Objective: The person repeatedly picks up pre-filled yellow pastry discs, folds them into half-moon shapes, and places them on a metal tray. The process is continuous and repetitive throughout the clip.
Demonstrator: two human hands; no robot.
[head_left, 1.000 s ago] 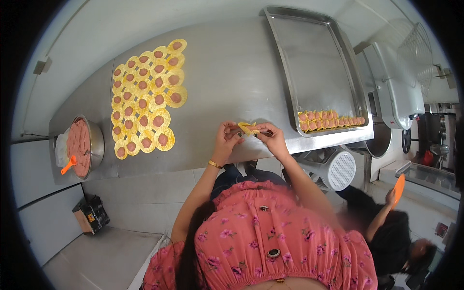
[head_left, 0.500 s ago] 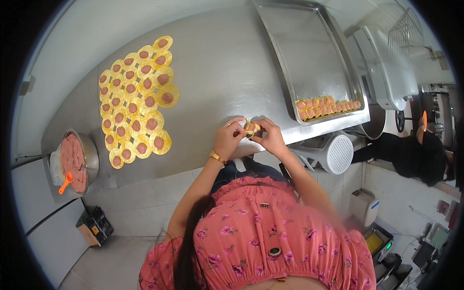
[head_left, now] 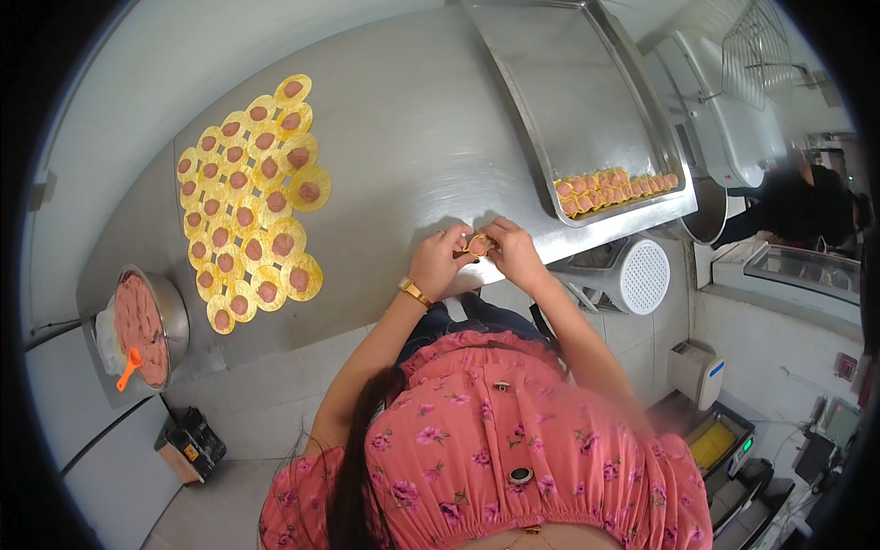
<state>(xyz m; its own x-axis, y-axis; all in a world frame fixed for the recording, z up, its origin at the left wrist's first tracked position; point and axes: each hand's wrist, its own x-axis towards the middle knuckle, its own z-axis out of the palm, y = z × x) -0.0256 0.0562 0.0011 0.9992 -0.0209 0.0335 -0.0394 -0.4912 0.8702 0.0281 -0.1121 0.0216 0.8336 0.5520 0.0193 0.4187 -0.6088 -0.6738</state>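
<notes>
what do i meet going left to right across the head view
Steel bowl, filled yellow wrappers, left hand, small wrapped piece, right hand, wrapped pieces in metal tray, co-worker in black.

Bright middle, blackened rim

Bright, soft light is spread over the steel table [head_left: 394,119], and pale glare is thrown back along its near edge. Faint shadow is cast beside the left hand [head_left: 438,263] and right hand [head_left: 515,255]. The pink blouse [head_left: 541,422] is smeared by haze at its right side. Straight edges are bent, and corners are lost in black.
</notes>
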